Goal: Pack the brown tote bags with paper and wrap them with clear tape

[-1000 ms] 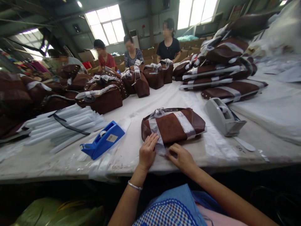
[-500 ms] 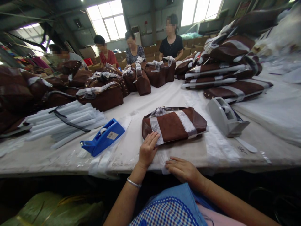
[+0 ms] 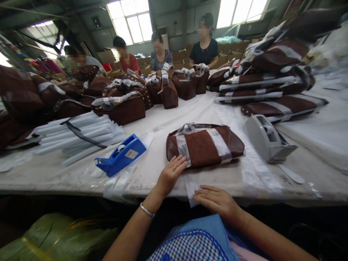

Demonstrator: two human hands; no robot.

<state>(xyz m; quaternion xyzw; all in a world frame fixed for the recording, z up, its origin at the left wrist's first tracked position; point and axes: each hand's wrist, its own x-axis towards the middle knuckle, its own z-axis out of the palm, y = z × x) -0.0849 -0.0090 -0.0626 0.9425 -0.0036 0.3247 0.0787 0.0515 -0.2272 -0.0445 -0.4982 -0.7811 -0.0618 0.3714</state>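
Observation:
A brown handbag (image 3: 202, 148) lies on its side on the table, wrapped by two translucent bands, with a coiled, plastic-wrapped strap (image 3: 188, 128) along its top edge. My left hand (image 3: 171, 174) rests on the lower end of the left band (image 3: 183, 146), fingers stretched out flat. Below the bag a translucent strip (image 3: 191, 190) hangs over the table's front edge. My right hand (image 3: 217, 203) is beside that strip, its fingers extended and the tips touching it; the thumb is hidden. Left of the bag stands a blue tape dispenser (image 3: 122, 155), and right of it a grey tape dispenser (image 3: 268, 139).
Bundled white foam-like rods (image 3: 78, 136) lie at the left. Brown bags (image 3: 119, 108) stand along the back, and more are stacked (image 3: 282, 103) at the right. Several people (image 3: 203, 50) are across the table. A green sack (image 3: 51, 237) sits below the front edge.
The view has shifted slightly. My left hand stays on the band with its fingers flatter. My right hand remains by the strip, whose loose end now shows further over the table edge.

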